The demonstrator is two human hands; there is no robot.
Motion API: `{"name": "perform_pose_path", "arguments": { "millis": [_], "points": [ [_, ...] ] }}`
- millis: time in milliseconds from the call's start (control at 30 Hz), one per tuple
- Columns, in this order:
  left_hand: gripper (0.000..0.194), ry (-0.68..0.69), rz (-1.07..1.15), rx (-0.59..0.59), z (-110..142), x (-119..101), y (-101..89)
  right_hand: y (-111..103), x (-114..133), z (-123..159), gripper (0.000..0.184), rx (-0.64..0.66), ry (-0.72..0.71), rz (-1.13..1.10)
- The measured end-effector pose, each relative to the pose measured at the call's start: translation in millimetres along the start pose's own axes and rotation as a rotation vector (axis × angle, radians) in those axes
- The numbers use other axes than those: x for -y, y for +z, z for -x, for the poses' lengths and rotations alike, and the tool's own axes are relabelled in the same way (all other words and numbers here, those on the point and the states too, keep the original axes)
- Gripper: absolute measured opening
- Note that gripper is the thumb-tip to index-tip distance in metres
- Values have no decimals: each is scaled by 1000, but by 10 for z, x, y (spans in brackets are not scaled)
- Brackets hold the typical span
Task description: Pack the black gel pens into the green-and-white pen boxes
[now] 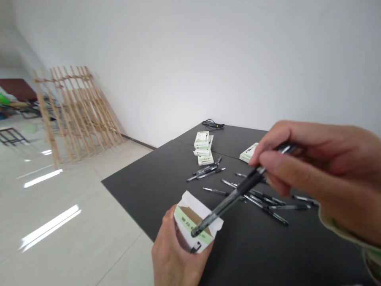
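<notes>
My left hand (174,254) is closed around a small white and green pen box (195,220) whose top flaps stand open, held at the near edge of the black table (154,186). My right hand (321,171) pinches a black pen (229,200) by its upper end. The pen slants down to the left, and its tip sits at the mouth of the open box. Several loose black pens (262,200) lie scattered on the table just beyond both hands.
A stack of like boxes (204,147) stands further back on the table, with one more box (248,153) to the right and a black cable (212,124) at the far edge. A wooden lattice (76,111) leans on the wall at left, over a shiny tiled floor.
</notes>
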State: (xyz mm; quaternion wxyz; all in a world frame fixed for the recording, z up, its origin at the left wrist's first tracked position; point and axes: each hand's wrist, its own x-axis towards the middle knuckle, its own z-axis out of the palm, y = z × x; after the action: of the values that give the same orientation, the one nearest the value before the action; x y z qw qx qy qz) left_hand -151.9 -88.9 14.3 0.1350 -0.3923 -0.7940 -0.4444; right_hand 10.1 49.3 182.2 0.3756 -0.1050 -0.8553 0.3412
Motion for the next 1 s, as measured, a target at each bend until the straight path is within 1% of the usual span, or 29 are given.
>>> {"name": "perform_pose_path", "arguments": {
  "millis": [67,133,233,433,567,633,667,767,800,833,867,900,967,1000],
  "points": [
    [64,9,-3,11,11,-39,25,44,59,71,9,62,-48,95],
    [62,16,0,21,19,-64,37,95,34,82,10,71,-65,138],
    [61,13,0,35,30,-83,32,118,-30,37,13,28,-48,130],
    [63,-24,-26,51,46,-115,21,58,-60,-10,15,-74,-14,148],
    [64,-35,-11,54,45,-151,46,96,-65,23,12,-69,-57,220],
    [62,-24,22,56,50,-184,62,177,-68,61,12,-15,-87,273],
    [62,-28,47,58,54,-206,69,230,-72,84,12,38,-104,291],
    [60,-106,88,72,64,-273,84,378,-93,141,15,293,-122,267],
    [60,-140,86,75,65,-291,86,406,-100,144,19,362,-126,244],
    [61,-172,84,72,64,-305,87,418,-106,137,23,394,-125,220],
    [63,-195,85,66,61,-314,87,416,-109,119,25,386,-119,199],
    [65,-204,93,57,57,-319,87,401,-109,93,26,346,-108,182],
    [70,-196,113,42,45,-323,90,356,-100,31,18,239,-74,152],
    [70,-186,122,40,37,-326,93,337,-91,2,13,212,-61,132]
  ]
}}
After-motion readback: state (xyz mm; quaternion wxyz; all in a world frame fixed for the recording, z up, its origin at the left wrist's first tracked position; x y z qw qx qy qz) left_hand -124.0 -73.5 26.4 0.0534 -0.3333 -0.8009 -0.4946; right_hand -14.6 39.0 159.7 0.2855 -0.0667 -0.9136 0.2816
